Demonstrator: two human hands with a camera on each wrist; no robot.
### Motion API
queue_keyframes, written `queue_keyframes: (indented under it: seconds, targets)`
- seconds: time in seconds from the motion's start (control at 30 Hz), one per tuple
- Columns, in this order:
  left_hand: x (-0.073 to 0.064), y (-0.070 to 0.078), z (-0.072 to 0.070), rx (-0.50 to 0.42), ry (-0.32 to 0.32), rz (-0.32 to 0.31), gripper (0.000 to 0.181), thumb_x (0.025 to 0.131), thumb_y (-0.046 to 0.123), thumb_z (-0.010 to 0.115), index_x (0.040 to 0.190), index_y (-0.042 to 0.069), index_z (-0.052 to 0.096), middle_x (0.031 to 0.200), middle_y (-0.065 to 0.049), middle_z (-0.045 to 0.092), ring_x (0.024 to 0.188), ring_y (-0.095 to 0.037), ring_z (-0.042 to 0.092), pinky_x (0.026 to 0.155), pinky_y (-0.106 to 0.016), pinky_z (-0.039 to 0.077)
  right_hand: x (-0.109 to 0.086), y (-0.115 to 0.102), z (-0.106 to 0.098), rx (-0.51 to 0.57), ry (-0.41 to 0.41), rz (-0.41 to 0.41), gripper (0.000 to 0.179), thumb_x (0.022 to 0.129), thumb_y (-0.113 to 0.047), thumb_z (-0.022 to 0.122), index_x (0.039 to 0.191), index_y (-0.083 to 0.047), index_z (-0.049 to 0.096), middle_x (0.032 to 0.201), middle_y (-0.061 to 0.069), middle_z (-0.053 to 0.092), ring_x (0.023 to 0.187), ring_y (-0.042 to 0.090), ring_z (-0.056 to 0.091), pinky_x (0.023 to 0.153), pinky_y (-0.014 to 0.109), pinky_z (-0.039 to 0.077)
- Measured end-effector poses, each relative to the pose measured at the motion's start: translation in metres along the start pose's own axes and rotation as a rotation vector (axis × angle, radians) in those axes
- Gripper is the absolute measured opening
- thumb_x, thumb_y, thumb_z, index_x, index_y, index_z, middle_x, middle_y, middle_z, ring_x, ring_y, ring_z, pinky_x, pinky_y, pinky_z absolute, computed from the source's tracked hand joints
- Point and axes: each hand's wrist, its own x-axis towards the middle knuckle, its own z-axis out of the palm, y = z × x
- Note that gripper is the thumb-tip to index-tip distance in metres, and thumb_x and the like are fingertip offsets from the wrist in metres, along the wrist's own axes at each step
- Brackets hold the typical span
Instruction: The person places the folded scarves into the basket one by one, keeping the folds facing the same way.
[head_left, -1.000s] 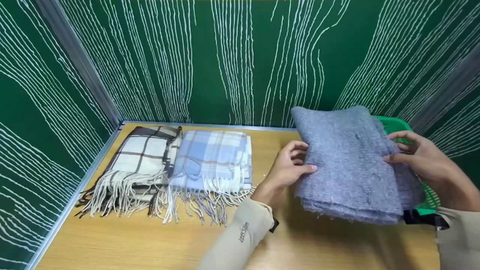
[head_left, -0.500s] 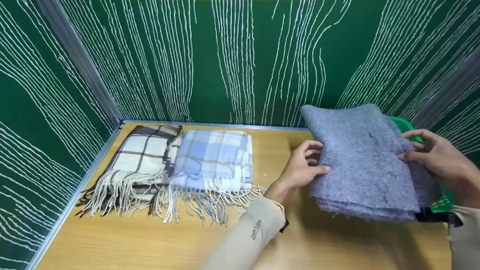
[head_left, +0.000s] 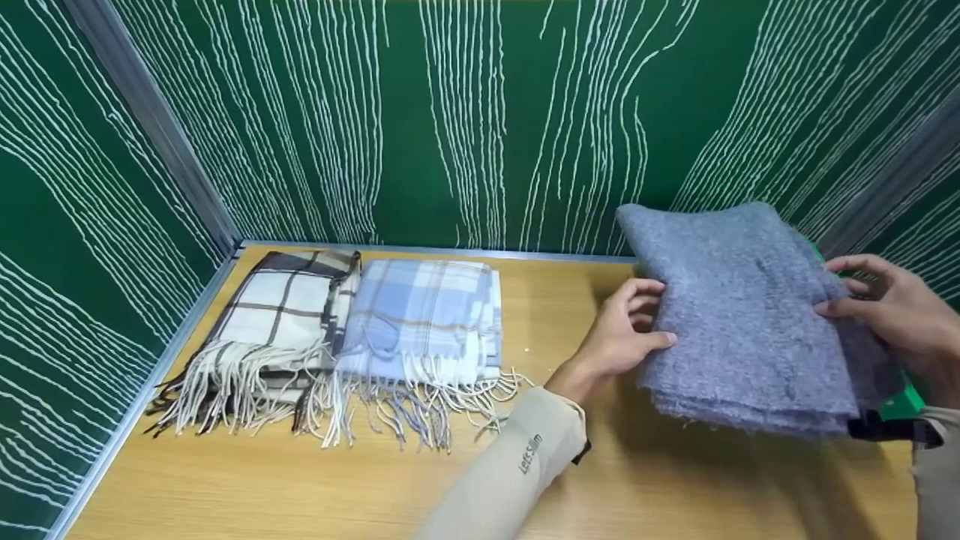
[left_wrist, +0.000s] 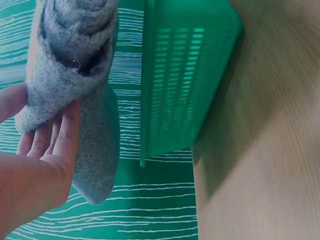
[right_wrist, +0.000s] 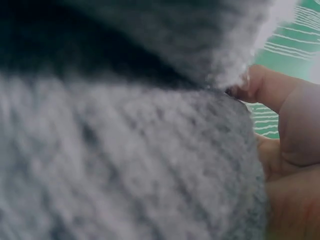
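A folded grey-blue woolly scarf (head_left: pixel 750 315) is held up between both hands, above the table at the right of the head view. My left hand (head_left: pixel 619 334) grips its left edge, thumb on the front and fingers behind. On the opposite edge my right hand (head_left: pixel 892 307) pinches the cloth between thumb and fingers. The left wrist view shows the thick folded layers of the scarf (left_wrist: pixel 70 75) with the left hand (left_wrist: pixel 50 145) around one edge. Close up in the right wrist view, the blurred scarf (right_wrist: pixel 150 160) fills most of the picture.
A green perforated plastic basket (left_wrist: pixel 185 80) stands behind the scarf, mostly hidden in the head view. At the left of the wooden table (head_left: pixel 337 487) lie a folded brown-and-white checked scarf (head_left: pixel 281 307) and a light blue plaid scarf (head_left: pixel 420 315), both fringed. Green walls (head_left: pixel 465 112) enclose the table.
Both hands have carried the grey-blue scarf to the right, so it now covers more of the green basket. The two plaid scarves lie unmoved.
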Motion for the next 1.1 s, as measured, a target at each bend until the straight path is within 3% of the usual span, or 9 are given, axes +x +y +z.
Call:
queue_keyframes:
  seconds: [0.57,0.77,0.93,1.0,1.1]
  targets:
    - [0.011,-0.015,0.026,0.037,-0.082,-0.011,0.069,0.088,-0.018,0.070,0.150,0.006,0.049,0.149,-0.013,0.059,0.116,-0.009,0.058,0.095,-0.020,0.051,0.006,0.028,-0.019,-0.022,0.086,0.008,0.045,0.098,0.001,0.067,0.123,-0.034,0.055,0.093,-0.040,0.055,0.086,-0.011,0.056,0.069,0.013,0.046]
    - [0.014,-0.023,0.034,0.030,-0.111,-0.052,0.075,0.090,-0.018,0.066,0.156,0.008,0.044,0.157,-0.013,0.052,0.128,-0.013,0.056,0.100,-0.020,0.049,0.010,0.035,-0.017,-0.022,0.136,-0.036,0.045,0.098,0.004,0.066,0.123,-0.032,0.056,0.093,-0.038,0.057,0.086,-0.011,0.056,0.070,0.011,0.047]
    - [0.012,-0.025,0.042,0.045,-0.164,-0.118,0.079,0.094,-0.017,0.065,0.163,0.012,0.038,0.167,-0.010,0.040,0.143,-0.018,0.050,0.110,-0.024,0.048,0.015,0.040,-0.014,-0.118,0.210,-0.058,0.041,0.099,0.004,0.066,0.121,-0.030,0.057,0.092,-0.039,0.052,0.084,-0.012,0.052,0.068,0.009,0.045]
    - [0.010,-0.026,0.043,0.049,-0.190,-0.152,0.079,0.096,-0.016,0.064,0.164,0.014,0.037,0.168,-0.008,0.039,0.144,-0.020,0.051,0.109,-0.025,0.049,0.017,0.043,-0.011,-0.168,0.245,-0.071,0.035,0.098,0.003,0.067,0.122,-0.020,0.059,0.097,-0.029,0.060,0.083,-0.011,0.051,0.067,0.008,0.044]
    - [0.007,-0.026,0.043,0.052,-0.215,-0.181,0.075,0.098,-0.013,0.063,0.163,0.016,0.039,0.167,-0.006,0.038,0.142,-0.021,0.054,0.105,-0.024,0.052,0.020,0.049,-0.005,-0.254,0.222,-0.074,0.036,0.097,0.003,0.066,0.131,-0.002,0.055,0.114,0.005,0.067,0.090,0.007,0.058,0.065,0.013,0.043]
